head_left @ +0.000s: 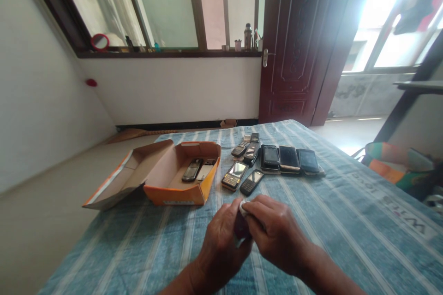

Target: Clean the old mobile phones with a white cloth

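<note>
My left hand (223, 239) is closed around a small dark mobile phone (241, 229), mostly hidden by the fingers. A bit of white tissue or cloth (243, 208) is pinched in my right hand (277, 230) and pressed at the phone's upper end. Both hands meet above the striped bed cover. Just beyond them lie a keypad phone with a yellowish edge (234, 176) and a small black keypad phone (252, 182). Farther back, several older phones (251, 152) sit in a loose cluster. To their right, touchscreen phones (289, 158) are stacked in a row.
An orange cardboard box (175, 196) stands open at the left, its lid (128, 175) folded outward. Inside are a black phone (192, 170) and a white-backed one (206, 170). The blue striped cover (138, 249) ends before a wall and a dark red door (297, 46).
</note>
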Tool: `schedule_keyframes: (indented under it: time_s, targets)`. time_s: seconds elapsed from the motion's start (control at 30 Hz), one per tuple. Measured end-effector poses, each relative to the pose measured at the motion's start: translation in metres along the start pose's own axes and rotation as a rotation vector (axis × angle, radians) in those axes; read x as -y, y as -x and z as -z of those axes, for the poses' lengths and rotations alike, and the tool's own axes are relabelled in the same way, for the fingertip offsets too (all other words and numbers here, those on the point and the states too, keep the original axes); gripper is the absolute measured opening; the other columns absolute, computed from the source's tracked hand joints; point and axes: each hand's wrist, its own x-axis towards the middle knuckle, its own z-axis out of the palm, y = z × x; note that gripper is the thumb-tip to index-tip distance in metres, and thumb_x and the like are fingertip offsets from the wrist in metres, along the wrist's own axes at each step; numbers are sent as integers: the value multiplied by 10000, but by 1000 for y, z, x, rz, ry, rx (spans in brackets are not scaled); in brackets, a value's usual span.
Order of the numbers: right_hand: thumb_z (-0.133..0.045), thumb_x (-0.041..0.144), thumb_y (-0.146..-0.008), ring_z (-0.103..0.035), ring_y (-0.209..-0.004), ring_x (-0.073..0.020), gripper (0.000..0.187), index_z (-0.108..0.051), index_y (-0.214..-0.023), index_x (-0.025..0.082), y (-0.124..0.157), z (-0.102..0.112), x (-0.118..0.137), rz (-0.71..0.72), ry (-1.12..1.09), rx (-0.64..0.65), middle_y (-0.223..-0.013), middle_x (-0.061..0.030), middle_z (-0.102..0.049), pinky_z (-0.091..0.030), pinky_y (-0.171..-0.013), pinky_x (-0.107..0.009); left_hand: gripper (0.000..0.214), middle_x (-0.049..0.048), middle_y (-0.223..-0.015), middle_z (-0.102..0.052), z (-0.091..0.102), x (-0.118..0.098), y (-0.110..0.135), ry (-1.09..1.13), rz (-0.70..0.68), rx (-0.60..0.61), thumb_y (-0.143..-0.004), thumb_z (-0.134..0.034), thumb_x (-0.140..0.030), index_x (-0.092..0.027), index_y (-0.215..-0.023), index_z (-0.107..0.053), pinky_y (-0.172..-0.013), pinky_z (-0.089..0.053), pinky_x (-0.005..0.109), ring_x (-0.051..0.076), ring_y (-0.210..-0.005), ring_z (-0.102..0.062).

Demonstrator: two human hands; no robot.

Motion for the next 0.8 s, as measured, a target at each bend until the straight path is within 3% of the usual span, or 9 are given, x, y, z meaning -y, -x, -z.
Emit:
schedule_keyframes:
  time_s: [0.17, 0.37, 0.47, 0.8]
  targets:
    - [-489, 131, -852, -481, -580, -109, 200, -558, -672, 185, -1, -2, -2, -83, -107, -16, -648, 1, -530, -343, -553, -232, 798, 185, -1189, -648, -9, 7, 11, 19, -20, -35, -804, -568, -177, -113, -1504, -189, -895, -565, 415, 297, -1058, -652]
    - [-513, 107, -834, -472, -566, -81, 220, -531, -626, 177, -4, -4, -2, -221, -254, -9, -625, 28, -526, -334, -556, -206, 757, 169, -1112, -672, -7, 7, 5, 90, -47, -83, -840, -532, -193, -92, -1509, -192, -812, -590, 380, 274, -991, -670]
    - [-514, 122, -850, -482, -585, -84, 223, -541, -636, 176, -4, -7, -3, -246, -278, -19, -640, 28, -532, -338, -567, -205, 778, 156, -1108, -672, -4, 5, 2, 81, -47, -39, -836, -536, -179, -112, -1517, -166, -826, -586, 378, 271, -998, -667]
    - [-499, 165, -897, -480, -605, -90, 226, -546, -676, 177, -2, -13, -9, -218, -256, -13, -667, 16, -544, -336, -578, -205, 799, 117, -1070, -666, -7, 11, 6, 132, 124, 31, -800, -534, -153, -171, -1506, -160, -842, -579, 337, 224, -943, -688]
